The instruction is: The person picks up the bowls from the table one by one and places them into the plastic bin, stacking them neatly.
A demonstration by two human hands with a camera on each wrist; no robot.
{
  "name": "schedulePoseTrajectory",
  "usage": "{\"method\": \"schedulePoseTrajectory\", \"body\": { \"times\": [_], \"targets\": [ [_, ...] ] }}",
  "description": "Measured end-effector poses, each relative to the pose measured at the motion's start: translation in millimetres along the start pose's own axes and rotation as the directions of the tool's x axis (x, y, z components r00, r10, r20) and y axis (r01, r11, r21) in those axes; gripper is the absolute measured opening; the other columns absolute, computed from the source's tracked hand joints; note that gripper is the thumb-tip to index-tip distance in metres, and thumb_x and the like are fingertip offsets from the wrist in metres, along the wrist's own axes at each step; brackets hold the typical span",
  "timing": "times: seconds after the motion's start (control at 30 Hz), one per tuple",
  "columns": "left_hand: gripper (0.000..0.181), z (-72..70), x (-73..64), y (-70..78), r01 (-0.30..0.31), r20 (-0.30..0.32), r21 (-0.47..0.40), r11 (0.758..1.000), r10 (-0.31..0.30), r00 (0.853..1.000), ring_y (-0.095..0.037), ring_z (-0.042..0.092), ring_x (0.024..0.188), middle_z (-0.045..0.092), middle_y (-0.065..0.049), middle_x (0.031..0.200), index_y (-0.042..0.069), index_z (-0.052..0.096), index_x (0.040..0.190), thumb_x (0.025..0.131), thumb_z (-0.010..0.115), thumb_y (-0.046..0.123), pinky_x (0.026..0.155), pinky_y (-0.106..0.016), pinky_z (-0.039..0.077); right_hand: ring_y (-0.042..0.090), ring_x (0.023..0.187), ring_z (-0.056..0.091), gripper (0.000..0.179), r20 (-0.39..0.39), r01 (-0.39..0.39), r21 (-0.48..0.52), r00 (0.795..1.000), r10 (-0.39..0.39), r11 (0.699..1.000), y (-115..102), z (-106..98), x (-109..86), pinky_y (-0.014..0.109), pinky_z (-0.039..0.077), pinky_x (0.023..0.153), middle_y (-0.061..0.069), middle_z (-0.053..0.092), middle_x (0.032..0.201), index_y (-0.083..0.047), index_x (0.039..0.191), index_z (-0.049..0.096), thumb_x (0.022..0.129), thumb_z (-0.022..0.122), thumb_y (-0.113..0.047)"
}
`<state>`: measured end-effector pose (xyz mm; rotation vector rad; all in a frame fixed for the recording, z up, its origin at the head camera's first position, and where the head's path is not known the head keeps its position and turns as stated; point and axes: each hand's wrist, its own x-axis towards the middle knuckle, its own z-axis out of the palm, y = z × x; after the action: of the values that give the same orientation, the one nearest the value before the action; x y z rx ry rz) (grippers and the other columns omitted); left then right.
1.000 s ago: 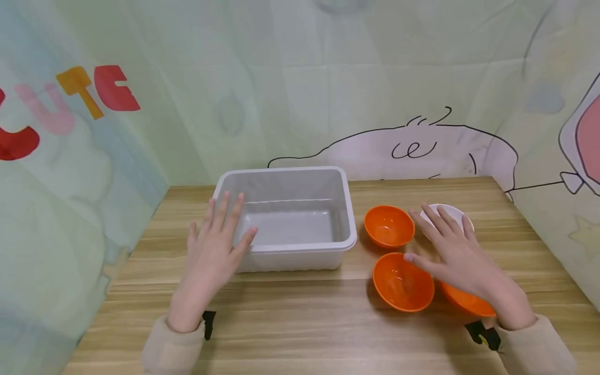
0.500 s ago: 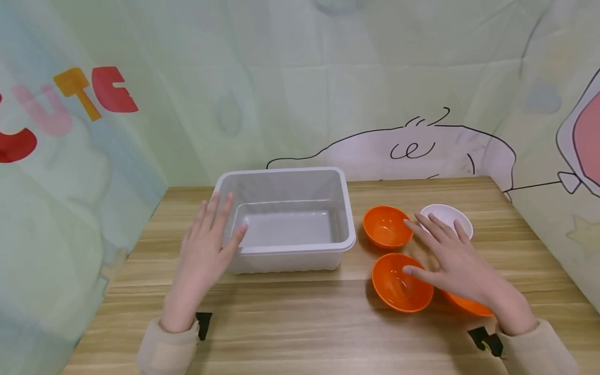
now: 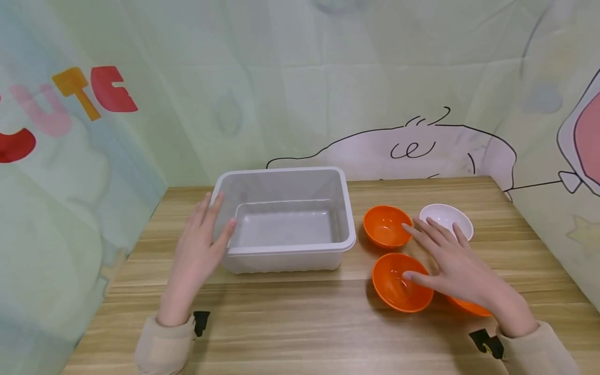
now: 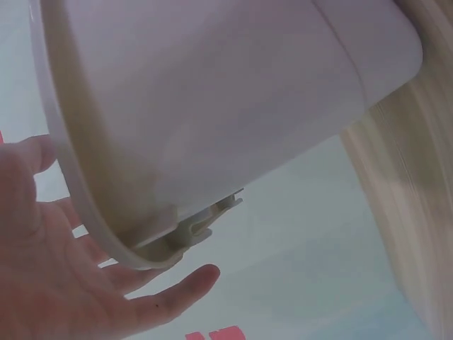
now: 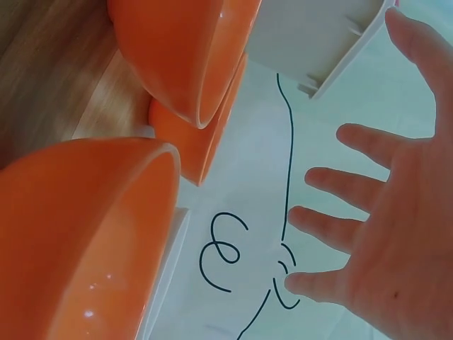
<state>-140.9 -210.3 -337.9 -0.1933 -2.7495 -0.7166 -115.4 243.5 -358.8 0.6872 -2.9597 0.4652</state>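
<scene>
A grey rectangular plastic tub [image 3: 286,261] stands left of centre on the table, with nothing inside. My left hand [image 3: 194,255] is at its left end, fingers extended and fingertips overlapping the rim in the head view. The left wrist view has this hand [image 4: 78,276] beside the tub's rim, thumb and fingers apart. My right hand [image 3: 457,265] hovers with spread fingers over the bowls, holding nothing. Under and around it are an orange bowl [image 3: 387,227], a nearer orange bowl [image 3: 396,286], a third orange bowl [image 3: 471,306] mostly hidden by the hand, and a white bowl [image 3: 450,216].
All of these stand on a wood-grain table [image 3: 290,328]. A printed fabric backdrop [image 3: 290,104] rises behind the table and along both sides. Black pieces [image 3: 201,323] show at the cuffs of the beige sleeves.
My left hand has shifted left, from over the tub's inside to its left rim. The right hand has drawn back slightly, uncovering more of the white bowl. Tub and bowls stay in place.
</scene>
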Motion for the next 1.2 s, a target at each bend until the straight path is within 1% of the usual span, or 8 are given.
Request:
{"method": "schedulePoseTrajectory", "body": {
  "times": [0.17,0.3,0.4,0.5,0.67,0.83,0.93,1.2],
  "targets": [
    [0.062,-0.9,1.1,0.1,0.019,-0.004,-0.035,0.999,-0.019,1.0,-0.048,0.021,0.142,0.018,-0.017,0.16,0.021,0.023,0.154,0.099,0.043,0.044,0.107,-0.07,0.02,0.038,0.144,0.023,0.087,0.005,-0.003,0.021,1.0,0.003,1.0,-0.3,2.5,-1.9,0.063,0.004,0.115,0.011,0.027,0.158,-0.024,0.151,0.03,0.08,0.064,-0.061],
    [0.06,-0.6,1.6,-1.2,0.028,-0.026,-0.052,0.998,-0.029,0.999,-0.048,0.024,0.141,0.021,-0.017,0.159,0.021,0.026,0.153,0.099,0.043,0.043,0.105,-0.071,0.022,0.037,0.143,0.025,0.088,0.01,0.015,0.036,1.0,-0.015,0.999,-0.5,4.4,-2.6,0.063,0.011,0.114,0.009,0.027,0.158,-0.024,0.151,0.031,0.079,0.065,-0.061],
    [0.059,-0.3,1.9,-3.6,0.031,-0.045,-0.067,0.997,-0.034,0.998,-0.048,0.025,0.141,0.024,-0.018,0.159,0.02,0.028,0.152,0.1,0.043,0.041,0.105,-0.071,0.023,0.038,0.142,0.026,0.088,0.014,0.031,0.039,0.999,-0.031,0.999,-0.9,6.0,-2.6,0.065,0.015,0.112,0.01,0.028,0.158,-0.024,0.151,0.032,0.079,0.066,-0.061],
    [0.057,-0.4,2.2,-5.7,0.041,-0.046,-0.094,0.995,-0.045,0.998,-0.048,0.026,0.141,0.025,-0.018,0.158,0.019,0.029,0.152,0.1,0.042,0.038,0.105,-0.07,0.023,0.039,0.142,0.025,0.089,0.033,0.022,0.043,0.999,-0.024,0.999,-0.9,7.9,-2.6,0.065,0.017,0.111,0.011,0.029,0.157,-0.026,0.151,0.031,0.077,0.066,-0.063],
    [0.054,-1.6,3.8,-8.1,0.063,-0.024,-0.143,0.988,-0.067,0.997,-0.046,0.024,0.142,0.023,-0.017,0.159,0.019,0.029,0.152,0.101,0.04,0.031,0.107,-0.069,0.021,0.039,0.143,0.024,0.092,0.065,-0.004,0.047,0.998,0.001,0.999,-1.2,11.0,-3.0,0.063,0.015,0.113,0.011,0.029,0.157,-0.03,0.151,0.029,0.075,0.068,-0.063],
    [0.053,-1.0,5.9,-11.9,0.081,-0.018,-0.177,0.981,-0.085,0.996,-0.044,0.024,0.143,0.025,-0.017,0.158,0.017,0.03,0.152,0.1,0.04,0.024,0.107,-0.069,0.022,0.039,0.143,0.025,0.092,0.063,0.007,0.044,0.998,-0.01,0.999,-2.7,15.1,-3.8,0.063,0.018,0.111,0.012,0.032,0.156,-0.03,0.15,0.031,0.073,0.072,-0.061],
    [0.052,-1.3,6.6,-14.0,0.089,-0.011,-0.201,0.976,-0.094,0.996,-0.044,0.024,0.143,0.025,-0.017,0.158,0.016,0.03,0.151,0.1,0.04,0.023,0.108,-0.068,0.021,0.039,0.143,0.024,0.093,0.063,0.013,0.038,0.998,-0.015,0.999,-2.7,17.0,-4.1,0.063,0.019,0.111,0.012,0.032,0.156,-0.031,0.15,0.032,0.072,0.072,-0.062],
    [0.052,-5.1,7.7,-17.8,0.14,0.031,-0.256,0.956,-0.137,0.99,-0.045,0.024,0.143,0.025,-0.019,0.158,0.015,0.03,0.151,0.101,0.037,0.021,0.107,-0.07,0.02,0.039,0.143,0.023,0.094,0.082,0.018,0.03,0.996,-0.02,0.999,-1.6,19.8,-4.0,0.061,0.019,0.112,0.01,0.031,0.156,-0.031,0.149,0.032,0.071,0.071,-0.065]
  ]
}}
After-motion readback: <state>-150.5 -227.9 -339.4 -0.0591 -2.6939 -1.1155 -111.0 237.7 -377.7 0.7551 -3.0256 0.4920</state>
